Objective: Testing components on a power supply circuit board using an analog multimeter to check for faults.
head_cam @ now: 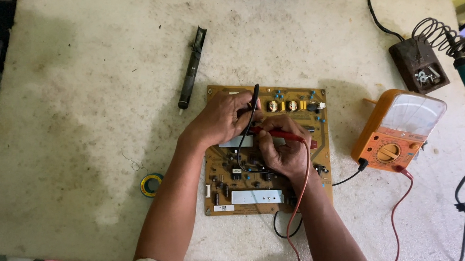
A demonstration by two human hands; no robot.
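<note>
A pale, stained counter [83, 110] carried a brown circuit board [263, 202] near its middle. A black desoldering pump [191, 69] lay to the board's left, a solder spool [151, 184] nearer the front edge, an orange analog multimeter [399, 130] to its right, and a soldering iron stand [419, 64] beyond that.

Two hands are working over one brown circuit board [266, 154], the left hand [223, 116] gripping one black probe [252, 107] and the right hand [282, 149] gripping one red probe [286, 135]. One orange analog meter [399, 130] is sitting to the right, with one soldering iron stand [422, 61] lying far right. One dark desoldering pump [192, 69] is lying far left, and one solder spool [151, 184], as far as it shows, is sitting near left.
</note>
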